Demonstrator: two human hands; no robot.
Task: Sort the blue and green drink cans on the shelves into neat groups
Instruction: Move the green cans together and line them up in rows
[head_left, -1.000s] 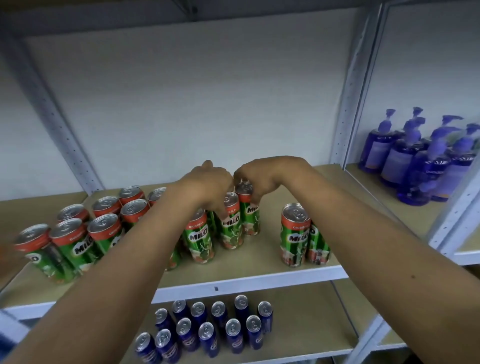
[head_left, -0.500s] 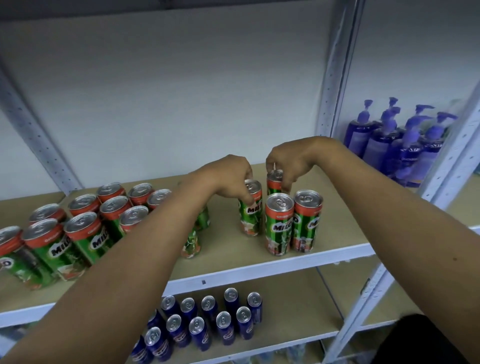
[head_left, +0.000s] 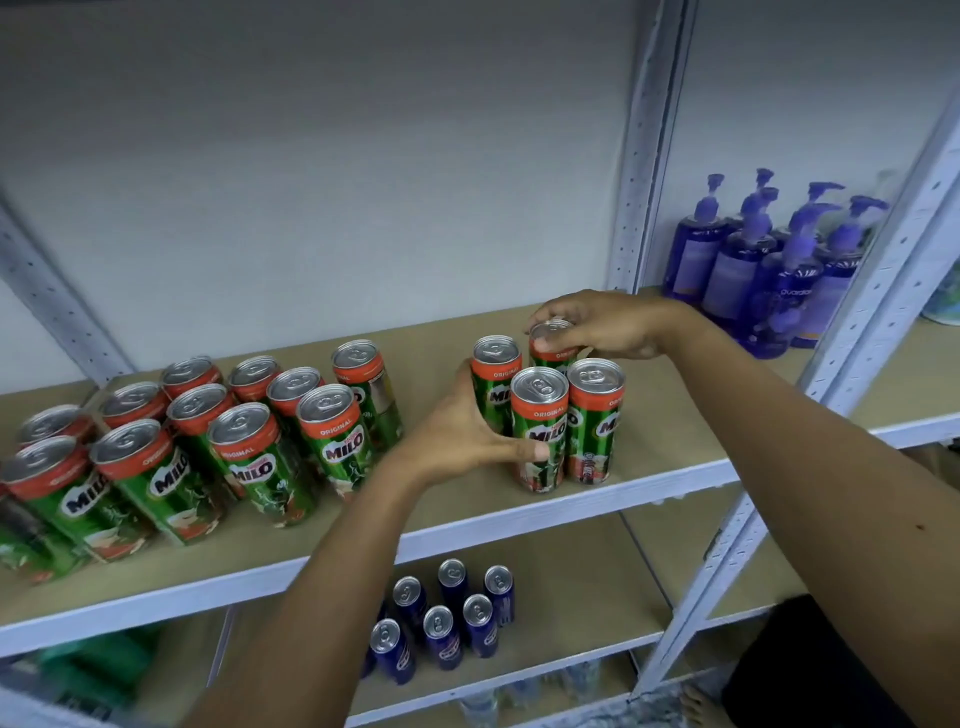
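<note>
Squaring up four green aluminium Milo cans (head_left: 540, 431) on the tan shelf board (head_left: 670, 415). Left hand (head_left: 462, 431) is cupping the cluster's left side; right hand (head_left: 597, 325) is pinching the rear can's (head_left: 551, 347) rim. Next: probably fetching another from the cans left of the cluster.

Soft, even, cool light with faint shadows, glints on the green cans' (head_left: 332, 441) lids; left of them the edge smears, and shelf posts bow outward.
</note>
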